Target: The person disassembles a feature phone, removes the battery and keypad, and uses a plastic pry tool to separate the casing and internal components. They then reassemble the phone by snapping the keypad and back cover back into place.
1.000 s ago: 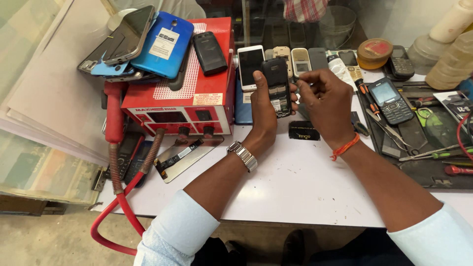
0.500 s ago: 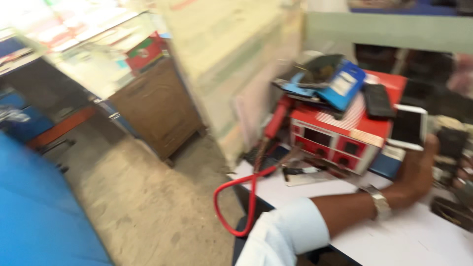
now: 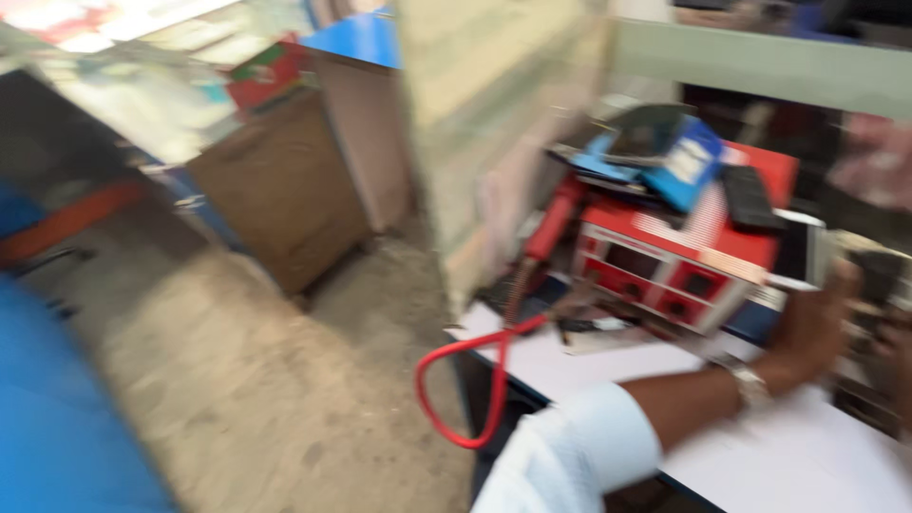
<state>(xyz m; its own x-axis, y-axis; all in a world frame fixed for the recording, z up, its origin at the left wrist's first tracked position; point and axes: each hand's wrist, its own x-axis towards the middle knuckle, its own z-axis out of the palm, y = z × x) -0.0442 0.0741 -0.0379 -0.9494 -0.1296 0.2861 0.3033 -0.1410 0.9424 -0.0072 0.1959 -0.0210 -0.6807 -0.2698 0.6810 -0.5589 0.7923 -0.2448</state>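
Bare white surface lies open in front of the left hand and forearm. Just behind the hand, a red box stacked with phones blocks the way back. A red cable loop hangs off the surface's left edge. Further left, the floor is open up to a brown cabinet.

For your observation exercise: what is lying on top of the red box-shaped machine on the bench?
On the red machine lies a pile of phones: a blue one, a dark one above it, and a black one apart. Blur hides the details, and whatever lies under the pile is covered.
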